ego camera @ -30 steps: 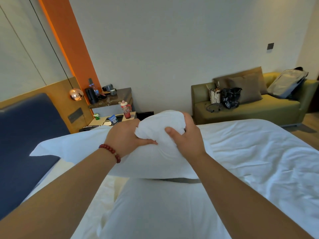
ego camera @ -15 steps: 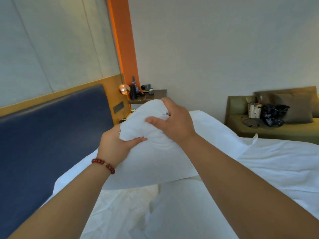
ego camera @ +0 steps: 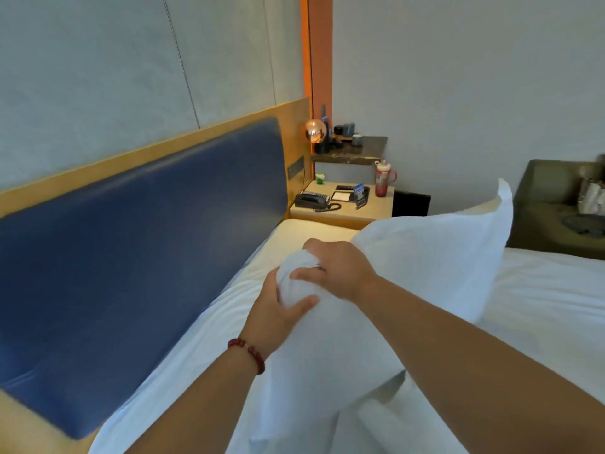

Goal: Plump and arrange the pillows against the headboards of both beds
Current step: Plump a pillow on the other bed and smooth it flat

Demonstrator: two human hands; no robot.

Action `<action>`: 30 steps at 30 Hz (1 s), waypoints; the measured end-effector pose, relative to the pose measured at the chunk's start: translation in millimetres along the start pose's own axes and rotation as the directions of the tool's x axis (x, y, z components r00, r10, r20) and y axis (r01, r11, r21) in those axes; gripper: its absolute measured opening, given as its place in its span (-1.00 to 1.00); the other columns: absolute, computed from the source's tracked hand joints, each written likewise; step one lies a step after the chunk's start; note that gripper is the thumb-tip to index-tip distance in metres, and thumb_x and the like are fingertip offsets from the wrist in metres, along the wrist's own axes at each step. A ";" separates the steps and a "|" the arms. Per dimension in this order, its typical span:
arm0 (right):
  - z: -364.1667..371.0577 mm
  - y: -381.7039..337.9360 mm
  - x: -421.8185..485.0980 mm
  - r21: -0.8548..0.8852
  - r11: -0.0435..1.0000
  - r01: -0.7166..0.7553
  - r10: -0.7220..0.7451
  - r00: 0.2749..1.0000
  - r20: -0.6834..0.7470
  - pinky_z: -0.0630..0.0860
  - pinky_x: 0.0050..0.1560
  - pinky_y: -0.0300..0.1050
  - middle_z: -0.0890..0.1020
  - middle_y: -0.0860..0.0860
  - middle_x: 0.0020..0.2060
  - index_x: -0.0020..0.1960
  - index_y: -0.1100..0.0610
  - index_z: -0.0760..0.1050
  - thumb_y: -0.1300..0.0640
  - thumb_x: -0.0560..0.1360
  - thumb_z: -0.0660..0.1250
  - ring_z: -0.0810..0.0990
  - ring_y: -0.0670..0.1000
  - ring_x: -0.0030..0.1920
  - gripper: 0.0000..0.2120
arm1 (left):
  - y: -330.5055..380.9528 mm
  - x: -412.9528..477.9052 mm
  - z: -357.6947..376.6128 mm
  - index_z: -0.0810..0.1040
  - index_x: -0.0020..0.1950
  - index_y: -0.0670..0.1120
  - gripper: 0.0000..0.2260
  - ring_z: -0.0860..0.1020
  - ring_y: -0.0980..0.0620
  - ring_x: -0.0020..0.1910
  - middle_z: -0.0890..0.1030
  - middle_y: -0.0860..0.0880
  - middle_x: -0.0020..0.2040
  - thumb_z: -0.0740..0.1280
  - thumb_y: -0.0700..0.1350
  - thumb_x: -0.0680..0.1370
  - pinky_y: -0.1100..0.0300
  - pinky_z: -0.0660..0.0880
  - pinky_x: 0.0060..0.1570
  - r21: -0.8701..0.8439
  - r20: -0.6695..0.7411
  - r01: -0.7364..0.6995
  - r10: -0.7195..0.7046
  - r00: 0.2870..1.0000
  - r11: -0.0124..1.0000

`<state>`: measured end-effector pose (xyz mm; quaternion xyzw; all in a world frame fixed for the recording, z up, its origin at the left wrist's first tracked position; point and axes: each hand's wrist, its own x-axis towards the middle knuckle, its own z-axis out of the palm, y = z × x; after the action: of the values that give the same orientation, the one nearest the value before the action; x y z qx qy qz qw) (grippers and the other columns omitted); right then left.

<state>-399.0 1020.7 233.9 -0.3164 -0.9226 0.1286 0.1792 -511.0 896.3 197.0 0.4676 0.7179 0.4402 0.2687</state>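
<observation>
Two fists bunch one end of the pillow [ego camera: 425,257]: left hand [ego camera: 278,309] beneath, right hand [ego camera: 337,270] on top | pillow swung from sofa [ego camera: 550,204] side, now over bed [ego camera: 540,306] near headboard [ego camera: 147,240] | likely setting it down next.

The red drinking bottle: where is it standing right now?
In the head view, right of centre, the red bottle stands on the bedside table, right of the black telephone.
</observation>
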 end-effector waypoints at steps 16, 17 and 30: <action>55.4 68.4 41.0 -0.192 0.981 -0.013 0.013 1.000 -0.001 0.25 0.32 -0.01 0.68 -0.04 -0.02 0.06 -0.01 0.62 -0.31 0.50 -0.34 0.53 0.00 0.06 -0.20 | -38.2 41.1 -12.3 0.32 0.42 0.18 -0.66 0.31 0.29 0.21 0.34 0.30 0.22 0.13 0.11 0.64 0.40 0.20 0.25 0.096 -0.054 0.010 -0.005 0.999 0.995; 54.0 76.6 43.9 -0.210 0.977 -0.022 0.021 1.000 -0.007 0.27 0.30 0.01 0.67 -0.06 -0.05 0.01 -0.02 0.62 -0.33 0.50 -0.34 0.53 -0.01 0.04 -0.21 | -39.4 43.5 -12.2 0.28 0.47 0.18 -0.63 0.29 0.27 0.24 0.33 0.27 0.26 0.10 0.08 0.65 0.34 0.20 0.30 0.171 -0.059 -0.037 0.048 0.997 0.984; 27.1 155.1 43.0 -0.311 0.947 0.077 -0.042 0.992 0.117 0.11 0.42 0.11 0.63 -0.07 0.09 0.07 -0.07 0.55 -0.51 0.41 -0.28 0.48 -0.01 0.22 -0.21 | 18.5 80.4 36.8 0.24 0.44 0.08 -0.13 0.51 0.04 -0.06 0.58 0.05 0.15 0.20 0.57 0.29 0.17 0.41 -0.21 0.835 0.113 0.010 -0.188 0.976 0.550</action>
<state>-358.4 1163.4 165.7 -0.3054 -0.9488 -0.0084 0.0797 -507.2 986.6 198.2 0.5370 0.8366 -0.0124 0.1078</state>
